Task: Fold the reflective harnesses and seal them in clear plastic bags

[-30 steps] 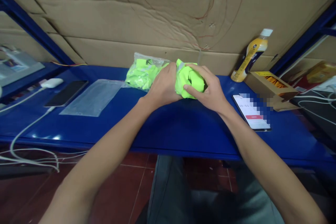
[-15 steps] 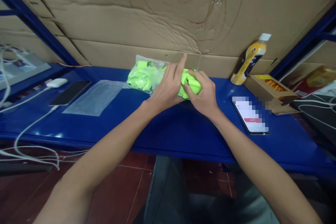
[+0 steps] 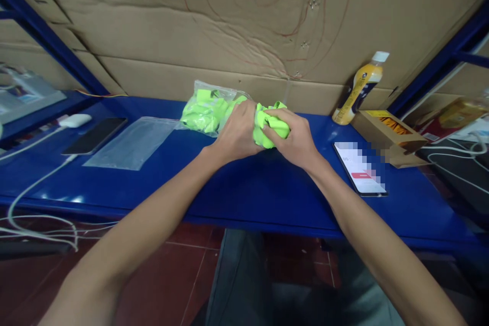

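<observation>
Far L on the blue surface (image 3: 248,193): white charger (image 3: 75,120) w/ cable, black phone (image 3: 95,135) beside it, then an empty clear bag (image 3: 133,142) lying flat. Mid-back: a stuffed bag (image 3: 204,109) full of neon-green fabric. Just R of it, the left hand (image 3: 237,132) is closed round the L side of a neon-green fabric bundle (image 3: 269,125). The right hand (image 3: 296,140) clamps its R side, fingers curled over the top. The bundle sits between both hands, low over the surface; contact w/ the surface can't be told. Further R: lit phone (image 3: 359,168) lying flat, yellow drink bottle (image 3: 359,89) leaning at the back, open cardboard box (image 3: 387,130).
</observation>
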### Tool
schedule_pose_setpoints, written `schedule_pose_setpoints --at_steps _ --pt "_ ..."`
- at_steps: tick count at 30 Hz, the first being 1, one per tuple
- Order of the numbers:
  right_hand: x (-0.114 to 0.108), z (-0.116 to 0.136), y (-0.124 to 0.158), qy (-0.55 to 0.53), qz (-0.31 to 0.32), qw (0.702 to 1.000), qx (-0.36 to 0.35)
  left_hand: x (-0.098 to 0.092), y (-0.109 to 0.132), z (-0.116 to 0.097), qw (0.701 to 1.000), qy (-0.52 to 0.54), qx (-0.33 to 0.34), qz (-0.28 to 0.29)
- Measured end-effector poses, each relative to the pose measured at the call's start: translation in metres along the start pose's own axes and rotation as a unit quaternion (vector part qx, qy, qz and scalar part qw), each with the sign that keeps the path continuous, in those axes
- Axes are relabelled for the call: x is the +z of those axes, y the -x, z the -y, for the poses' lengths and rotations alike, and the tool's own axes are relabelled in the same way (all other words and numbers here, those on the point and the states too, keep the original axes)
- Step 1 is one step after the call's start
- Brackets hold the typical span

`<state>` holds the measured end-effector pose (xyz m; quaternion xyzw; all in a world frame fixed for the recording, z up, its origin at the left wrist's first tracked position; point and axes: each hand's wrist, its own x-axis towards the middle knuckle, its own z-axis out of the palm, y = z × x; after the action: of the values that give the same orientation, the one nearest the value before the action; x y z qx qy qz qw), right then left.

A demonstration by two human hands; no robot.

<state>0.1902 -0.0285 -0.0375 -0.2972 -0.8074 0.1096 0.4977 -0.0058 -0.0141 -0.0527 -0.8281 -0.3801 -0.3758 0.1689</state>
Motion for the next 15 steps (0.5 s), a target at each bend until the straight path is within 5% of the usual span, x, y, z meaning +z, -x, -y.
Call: schedule_pose_setpoints --at_steps 6,12,15 --pt "0.009 0.007 0.006 0.133 0.032 0.988 0.066 0.011 0.003 -0.008 0.999 -0.032 0.041 -0.006" --pt "-0.009 -0.012 -0.004 -0.123 0.040 0.991 0.042 0.010 0.001 0.010 0.999 0.025 0.005 -0.024" --pt "-0.012 -0.018 -0.006 -0.162 0.007 0.984 0.072 0.003 0.000 0.015 0.999 0.030 -0.013 -0.013"
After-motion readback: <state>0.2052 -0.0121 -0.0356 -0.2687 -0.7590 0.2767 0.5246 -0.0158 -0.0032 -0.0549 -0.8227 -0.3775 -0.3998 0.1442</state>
